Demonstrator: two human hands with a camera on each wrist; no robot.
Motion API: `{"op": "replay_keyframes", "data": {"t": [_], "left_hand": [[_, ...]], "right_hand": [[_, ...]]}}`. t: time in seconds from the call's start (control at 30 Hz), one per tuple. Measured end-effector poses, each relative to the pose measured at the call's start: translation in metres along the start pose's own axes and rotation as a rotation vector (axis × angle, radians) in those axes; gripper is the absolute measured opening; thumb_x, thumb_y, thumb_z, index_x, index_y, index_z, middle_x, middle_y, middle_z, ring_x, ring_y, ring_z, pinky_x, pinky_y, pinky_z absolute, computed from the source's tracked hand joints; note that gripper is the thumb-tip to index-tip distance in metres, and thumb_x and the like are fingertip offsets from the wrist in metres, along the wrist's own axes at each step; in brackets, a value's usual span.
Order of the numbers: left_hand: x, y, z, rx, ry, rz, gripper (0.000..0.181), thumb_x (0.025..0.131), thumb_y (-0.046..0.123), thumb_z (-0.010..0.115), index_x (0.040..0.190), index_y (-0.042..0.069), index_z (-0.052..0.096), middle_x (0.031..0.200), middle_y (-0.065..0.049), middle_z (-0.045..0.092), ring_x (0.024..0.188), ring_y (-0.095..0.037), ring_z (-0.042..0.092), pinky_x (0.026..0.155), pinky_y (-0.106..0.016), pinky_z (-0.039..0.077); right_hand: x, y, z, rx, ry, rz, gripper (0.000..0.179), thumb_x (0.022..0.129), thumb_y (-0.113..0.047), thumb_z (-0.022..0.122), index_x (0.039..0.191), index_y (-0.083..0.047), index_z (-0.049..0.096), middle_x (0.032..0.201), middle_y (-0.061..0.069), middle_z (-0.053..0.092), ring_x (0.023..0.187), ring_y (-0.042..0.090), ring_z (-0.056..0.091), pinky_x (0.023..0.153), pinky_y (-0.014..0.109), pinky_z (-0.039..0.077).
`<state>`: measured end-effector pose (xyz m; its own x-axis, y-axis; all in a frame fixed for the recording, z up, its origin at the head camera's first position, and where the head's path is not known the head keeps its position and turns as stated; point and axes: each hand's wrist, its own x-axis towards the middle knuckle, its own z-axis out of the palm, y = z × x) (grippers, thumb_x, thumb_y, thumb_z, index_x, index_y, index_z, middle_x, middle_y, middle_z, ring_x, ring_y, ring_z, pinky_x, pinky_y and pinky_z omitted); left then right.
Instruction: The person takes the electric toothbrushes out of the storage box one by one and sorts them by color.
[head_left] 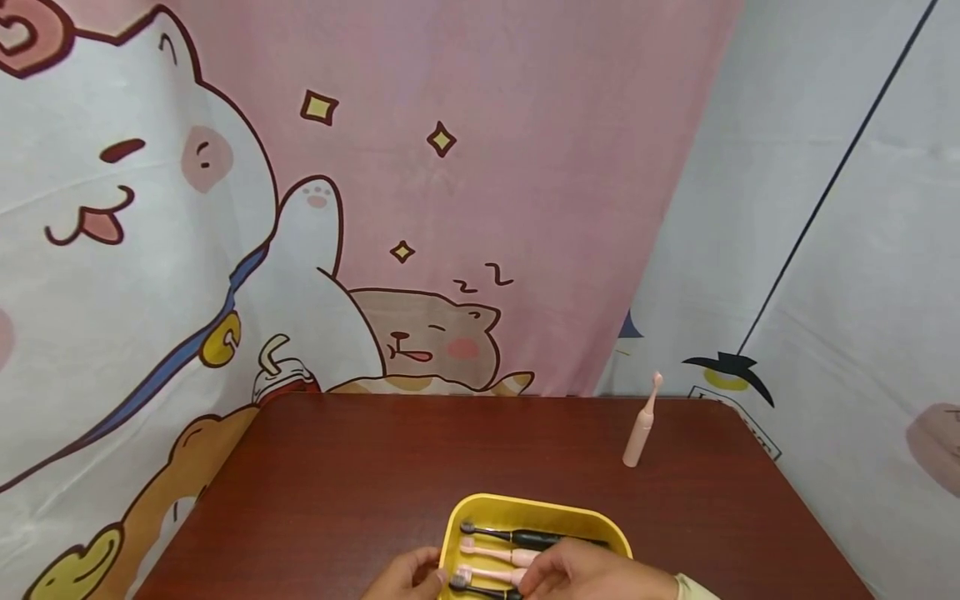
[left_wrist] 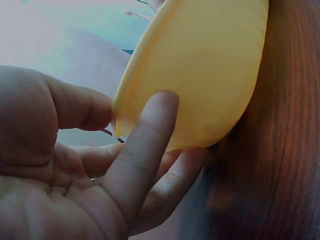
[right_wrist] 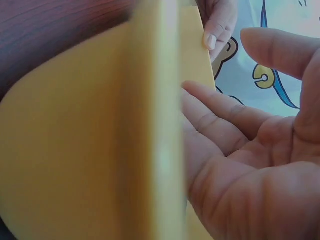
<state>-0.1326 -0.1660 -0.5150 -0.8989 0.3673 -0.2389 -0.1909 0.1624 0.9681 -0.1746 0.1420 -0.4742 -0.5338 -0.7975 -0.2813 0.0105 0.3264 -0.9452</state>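
Note:
A yellow tray (head_left: 540, 502) with rounded corners sits at the front of the table. Inside lie electric toothbrushes side by side: a black one (head_left: 532, 538) at the back, two pink ones in the middle, the nearer pink one (head_left: 491, 575) partly covered, and another black one (head_left: 483, 590) in front. My left hand (head_left: 408, 575) grips the tray's left end, with fingers against the outer wall (left_wrist: 200, 65). My right hand (head_left: 592, 571) reaches over the right side, fingertips down among the handles. In the right wrist view its thumb stands apart and the tray wall (right_wrist: 75, 140) hides the fingertips.
A pink electric toothbrush (head_left: 637, 437) stands upright toward the back right of the dark wooden table (head_left: 360, 467). Behind the table's far edge hangs a cartoon-printed cloth (head_left: 525, 208), which also runs down both sides.

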Motion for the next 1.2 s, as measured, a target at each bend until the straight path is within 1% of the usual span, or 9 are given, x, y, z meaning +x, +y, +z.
{"op": "replay_keyframes", "data": {"t": [0.1,0.2,0.33,0.5,0.6,0.73,0.93,1.1,1.2], "left_hand": [[0.0,0.001,0.0,0.001,-0.001,0.004,0.043,0.099,0.014,0.056,0.128,-0.018,0.051,0.104,-0.016,0.07,0.094,-0.027,0.068,0.077,-0.035,0.057],[0.0,0.0,-0.001,-0.006,-0.014,0.021,0.043,0.1,0.013,0.055,0.128,-0.019,0.05,0.106,-0.018,0.07,0.095,-0.029,0.068,0.077,-0.035,0.057],[0.0,-0.001,-0.001,0.0,-0.029,0.054,0.043,0.1,0.012,0.054,0.127,-0.021,0.049,0.107,-0.021,0.069,0.096,-0.03,0.067,0.077,-0.031,0.057],[0.0,-0.002,-0.002,0.018,-0.03,0.056,0.045,0.099,0.013,0.055,0.126,-0.023,0.049,0.107,-0.021,0.069,0.096,-0.029,0.067,0.077,-0.03,0.056],[0.001,-0.001,-0.002,0.011,-0.022,0.039,0.045,0.099,0.013,0.054,0.126,-0.022,0.048,0.107,-0.02,0.069,0.097,-0.029,0.067,0.078,-0.033,0.057],[0.002,0.0,-0.001,0.012,-0.021,0.034,0.045,0.099,0.012,0.055,0.127,-0.022,0.048,0.107,-0.02,0.069,0.097,-0.029,0.067,0.079,-0.035,0.057],[0.002,0.001,-0.003,0.014,-0.018,0.006,0.044,0.099,0.012,0.054,0.126,-0.022,0.048,0.107,-0.019,0.069,0.097,-0.029,0.067,0.08,-0.037,0.057],[0.003,-0.002,-0.004,0.02,-0.017,0.015,0.044,0.099,0.012,0.055,0.127,-0.022,0.048,0.107,-0.019,0.069,0.098,-0.03,0.067,0.081,-0.038,0.057],[0.004,-0.003,-0.003,0.014,-0.017,0.003,0.044,0.099,0.012,0.055,0.127,-0.021,0.049,0.107,-0.018,0.069,0.097,-0.028,0.067,0.081,-0.039,0.057]], "right_hand": [[0.003,-0.003,-0.001,-0.03,-0.06,-0.032,0.028,0.099,-0.018,0.059,0.118,0.0,0.069,0.106,-0.003,0.072,0.095,0.005,0.065,0.08,0.018,0.052],[0.005,-0.005,-0.001,-0.071,-0.101,-0.062,0.028,0.1,-0.02,0.057,0.119,-0.004,0.069,0.106,-0.006,0.073,0.094,0.001,0.065,0.08,0.017,0.052],[0.007,-0.004,0.0,-0.098,-0.108,-0.082,0.024,0.101,-0.021,0.055,0.116,-0.009,0.071,0.099,-0.01,0.073,0.087,-0.001,0.064,0.077,0.016,0.052],[0.01,-0.002,-0.001,-0.133,-0.133,-0.12,0.027,0.103,-0.021,0.052,0.12,-0.01,0.069,0.104,-0.011,0.072,0.091,-0.003,0.062,0.08,0.016,0.051],[0.012,-0.004,0.0,-0.096,-0.181,-0.075,0.028,0.103,-0.025,0.053,0.123,-0.013,0.068,0.109,-0.01,0.071,0.095,-0.002,0.062,0.082,0.017,0.05],[0.016,-0.006,0.002,-0.041,-0.228,0.009,0.028,0.101,-0.03,0.057,0.123,-0.016,0.068,0.108,-0.01,0.071,0.094,0.0,0.062,0.081,0.017,0.051],[0.019,-0.008,0.001,-0.127,-0.207,-0.01,0.027,0.102,-0.03,0.055,0.12,-0.017,0.07,0.103,-0.014,0.07,0.089,-0.004,0.06,0.078,0.015,0.05],[0.02,-0.007,0.002,-0.098,-0.209,-0.012,0.027,0.102,-0.031,0.053,0.117,-0.016,0.071,0.098,-0.014,0.069,0.081,-0.003,0.059,0.072,0.015,0.049],[0.021,-0.007,0.004,-0.068,-0.231,-0.001,0.026,0.1,-0.032,0.056,0.114,-0.015,0.072,0.091,-0.014,0.067,0.075,-0.003,0.057,0.066,0.015,0.048]]}}
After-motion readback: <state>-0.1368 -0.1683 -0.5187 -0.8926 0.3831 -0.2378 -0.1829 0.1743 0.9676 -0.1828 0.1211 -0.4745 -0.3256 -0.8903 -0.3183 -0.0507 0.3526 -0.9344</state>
